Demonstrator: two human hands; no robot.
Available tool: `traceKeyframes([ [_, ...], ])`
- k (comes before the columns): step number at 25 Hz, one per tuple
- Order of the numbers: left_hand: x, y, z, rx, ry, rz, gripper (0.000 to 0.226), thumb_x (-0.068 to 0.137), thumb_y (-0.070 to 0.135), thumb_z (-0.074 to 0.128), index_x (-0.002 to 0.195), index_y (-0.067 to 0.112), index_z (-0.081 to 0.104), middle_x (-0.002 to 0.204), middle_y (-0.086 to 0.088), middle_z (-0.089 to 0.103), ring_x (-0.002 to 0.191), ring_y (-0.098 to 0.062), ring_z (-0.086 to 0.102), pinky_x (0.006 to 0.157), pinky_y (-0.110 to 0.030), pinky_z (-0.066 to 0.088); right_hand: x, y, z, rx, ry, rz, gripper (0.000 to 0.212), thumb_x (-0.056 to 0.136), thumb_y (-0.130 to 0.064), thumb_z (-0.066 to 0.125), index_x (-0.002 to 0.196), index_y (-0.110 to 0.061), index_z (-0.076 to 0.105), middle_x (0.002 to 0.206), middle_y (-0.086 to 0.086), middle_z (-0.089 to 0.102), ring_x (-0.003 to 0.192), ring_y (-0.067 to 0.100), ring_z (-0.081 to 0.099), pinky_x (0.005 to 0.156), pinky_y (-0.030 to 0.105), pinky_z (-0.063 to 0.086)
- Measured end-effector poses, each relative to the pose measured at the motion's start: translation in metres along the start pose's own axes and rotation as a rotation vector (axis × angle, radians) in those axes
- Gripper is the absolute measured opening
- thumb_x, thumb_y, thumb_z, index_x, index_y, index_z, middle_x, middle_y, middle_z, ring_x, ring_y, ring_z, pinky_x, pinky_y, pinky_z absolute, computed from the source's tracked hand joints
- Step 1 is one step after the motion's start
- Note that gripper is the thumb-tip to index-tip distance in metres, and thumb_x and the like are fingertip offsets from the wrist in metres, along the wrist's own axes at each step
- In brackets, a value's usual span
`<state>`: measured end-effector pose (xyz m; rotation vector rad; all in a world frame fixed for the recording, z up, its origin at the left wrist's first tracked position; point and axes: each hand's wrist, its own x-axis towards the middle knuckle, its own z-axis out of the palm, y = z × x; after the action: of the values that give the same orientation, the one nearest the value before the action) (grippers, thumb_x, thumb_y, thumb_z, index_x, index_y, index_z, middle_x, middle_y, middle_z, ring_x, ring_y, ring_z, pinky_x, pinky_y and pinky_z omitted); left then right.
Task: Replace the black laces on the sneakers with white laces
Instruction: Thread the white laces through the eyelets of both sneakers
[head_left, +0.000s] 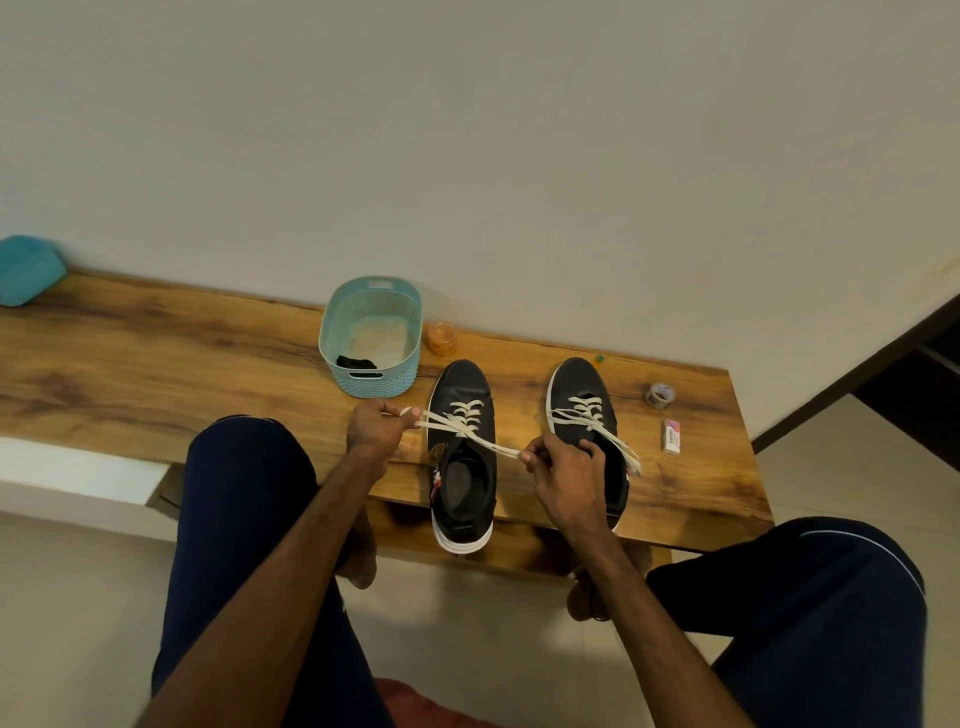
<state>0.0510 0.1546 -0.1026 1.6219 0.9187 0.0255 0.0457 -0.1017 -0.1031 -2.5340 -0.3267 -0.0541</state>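
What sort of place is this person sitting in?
Most likely a room at home: a low wooden bench against a plain wall, a small blue basket and an orange jar beside two sneakers, one with its white lace pulled taut.

Edge-cropped teal box (far left)

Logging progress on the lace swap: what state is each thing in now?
Left sneaker: white-laced, no bow.
White lace: pulled taut between hands.
Left hand: pinches one end.
Right hand: pinches the other end.
Right sneaker: white-laced, ends loose.
Basket: holds black lace.
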Motion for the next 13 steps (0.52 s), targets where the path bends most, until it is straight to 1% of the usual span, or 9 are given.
traceKeyframes([
  [2, -0.004, -0.002, -0.001, 0.072, -0.036, 0.032, 0.026, 0.084, 0.029, 0.077, 0.100, 0.012, 0.066, 0.087, -0.007, 0.074, 0.074, -0.019, 0.061, 0.071, -0.047, 0.059, -0.002, -0.002, 0.000, 0.010, -0.037, -0.003, 0.012, 0.097, -0.037, 0.058, 0.101, -0.027, 0.063, 0.086, -0.010, 0.071, 0.091, 0.008, 0.065, 0.116, 0.044, 0.023],
  [3, -0.007, -0.002, -0.001, 0.116, -0.057, 0.065, 0.029, 0.085, 0.030, 0.076, 0.106, 0.013, 0.065, 0.088, -0.006, 0.074, 0.074, -0.020, 0.063, 0.072, -0.047, 0.059, -0.003, -0.005, 0.000, 0.016, -0.058, -0.007, 0.016, 0.097, -0.039, 0.057, 0.106, -0.026, 0.062, 0.090, -0.008, 0.072, 0.094, 0.008, 0.065, 0.117, 0.044, 0.024],
  [4, -0.008, -0.003, 0.000, 0.167, -0.081, 0.113, 0.034, 0.086, 0.029, 0.075, 0.113, 0.014, 0.063, 0.091, -0.006, 0.074, 0.077, -0.023, 0.065, 0.074, -0.048, 0.059, -0.005, -0.008, 0.001, 0.037, -0.068, -0.010, 0.021, 0.097, -0.040, 0.057, 0.111, -0.025, 0.061, 0.095, -0.006, 0.073, 0.095, 0.009, 0.066, 0.115, 0.044, 0.029],
  [6, -0.012, -0.003, 0.001, 0.301, -0.100, 0.212, 0.048, 0.086, 0.033, 0.073, 0.127, 0.016, 0.055, 0.106, -0.009, 0.070, 0.092, -0.030, 0.068, 0.081, -0.053, 0.058, -0.006, -0.020, 0.000, 0.095, -0.074, -0.010, 0.029, 0.097, -0.042, 0.058, 0.119, -0.023, 0.059, 0.104, -0.003, 0.072, 0.095, 0.011, 0.066, 0.100, 0.041, 0.048],
  [8, -0.020, 0.000, 0.002, 0.427, -0.113, 0.238, 0.068, 0.087, 0.042, 0.070, 0.142, 0.015, 0.040, 0.126, -0.013, 0.062, 0.109, -0.033, 0.063, 0.084, -0.051, 0.056, -0.006, -0.030, -0.001, 0.144, -0.122, 0.029, 0.037, 0.097, -0.043, 0.057, 0.127, -0.021, 0.056, 0.114, -0.001, 0.069, 0.100, 0.013, 0.065, 0.089, 0.038, 0.055],
  [10, -0.031, 0.002, 0.001, 0.506, -0.231, 0.131, 0.078, 0.090, 0.049, 0.065, 0.147, 0.012, 0.029, 0.139, -0.015, 0.051, 0.119, -0.034, 0.056, 0.078, -0.045, 0.056, -0.006, -0.034, 0.005, 0.243, -0.242, 0.130, 0.047, 0.096, -0.046, 0.057, 0.134, -0.020, 0.049, 0.123, 0.002, 0.065, 0.108, 0.017, 0.063, 0.090, 0.039, 0.055],
  [11, -0.037, 0.002, -0.001, 0.526, -0.346, 0.045, 0.077, 0.090, 0.051, 0.063, 0.146, 0.011, 0.031, 0.140, -0.015, 0.049, 0.120, -0.034, 0.055, 0.073, -0.044, 0.056, -0.007, -0.034, 0.009, 0.292, -0.316, 0.187, 0.053, 0.094, -0.050, 0.058, 0.136, -0.020, 0.045, 0.126, 0.003, 0.065, 0.111, 0.019, 0.063, 0.092, 0.041, 0.054],
  [12, -0.042, 0.003, 0.000, 0.529, -0.474, -0.023, 0.074, 0.089, 0.051, 0.064, 0.144, 0.012, 0.035, 0.139, -0.013, 0.050, 0.120, -0.033, 0.055, 0.073, -0.044, 0.057, -0.009, -0.033, 0.013, 0.311, -0.389, 0.229, 0.058, 0.092, -0.055, 0.057, 0.136, -0.019, 0.043, 0.126, 0.005, 0.065, 0.113, 0.022, 0.063, 0.093, 0.042, 0.054],
  [13, -0.044, 0.001, 0.000, 0.541, -0.569, -0.043, 0.072, 0.087, 0.049, 0.068, 0.142, 0.013, 0.039, 0.138, -0.012, 0.052, 0.119, -0.032, 0.056, 0.077, -0.044, 0.059, -0.010, -0.032, 0.017, 0.305, -0.440, 0.256, 0.061, 0.091, -0.059, 0.056, 0.134, -0.017, 0.044, 0.124, 0.006, 0.066, 0.112, 0.023, 0.063, 0.093, 0.042, 0.054],
])
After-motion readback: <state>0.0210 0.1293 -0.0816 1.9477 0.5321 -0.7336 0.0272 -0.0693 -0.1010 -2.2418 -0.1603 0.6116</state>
